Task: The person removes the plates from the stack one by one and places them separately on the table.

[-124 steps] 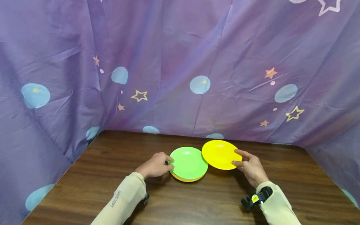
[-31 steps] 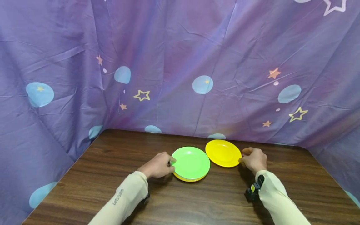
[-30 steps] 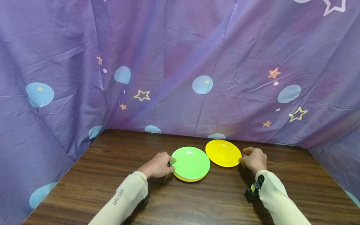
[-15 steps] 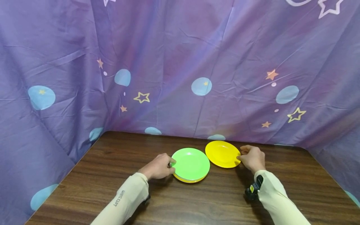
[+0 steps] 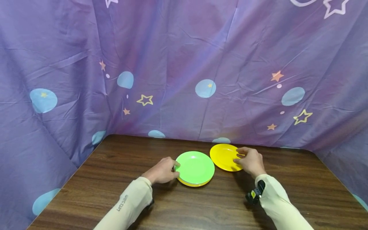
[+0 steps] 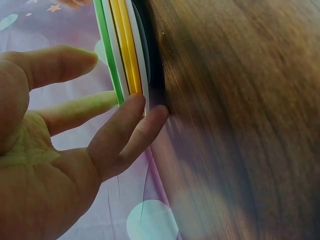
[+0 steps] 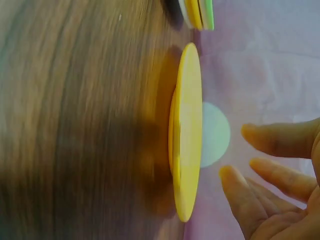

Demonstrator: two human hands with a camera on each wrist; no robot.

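Note:
A green plate [image 5: 195,167] tops a stack whose green, white and yellow edges [image 6: 131,55] show in the left wrist view. My left hand [image 5: 163,171] is at the stack's left side, its fingers relaxed, with fingertips touching the rims. To the right lies a yellow plate [image 5: 225,157], flat on the table and beside the stack. My right hand [image 5: 250,161] hovers over that plate's right edge with nothing in it. In the right wrist view, a gap shows between the yellow plate [image 7: 188,132] and the fingers of my right hand [image 7: 280,185].
The brown wooden table [image 5: 184,210] extends around the plates. A purple curtain [image 5: 172,64] with stars and blue spots hangs behind the table and along both sides.
The right hand has let go of the yellow plate, which now lies flat on the table, and has moved left over its edge. The left hand has stayed at the stack.

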